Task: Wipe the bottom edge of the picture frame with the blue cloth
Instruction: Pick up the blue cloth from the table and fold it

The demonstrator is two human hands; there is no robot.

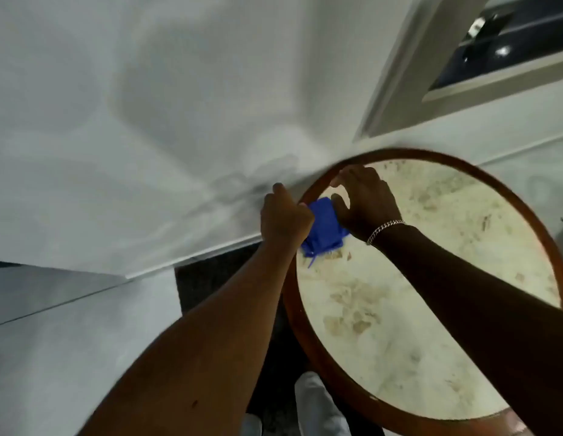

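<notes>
Near the far-left rim of the round surface [399,309], blue cloth [324,228] is being gripped by clenched fingers of the left hand [286,215]; right hand [365,202] fingers are being spread, released, beside it. Picture frame [396,77], far right on the wall: wiping judged not yet begun.

both bare arms reach forward, forearms converging. the left hand [286,218] is curled, knuckles up, its fingers closed on the blue cloth [324,228]. the right hand [366,201], a bracelet [385,229] at its wrist, sits just beside it, fingers loosely bent, thumb spread.
</notes>
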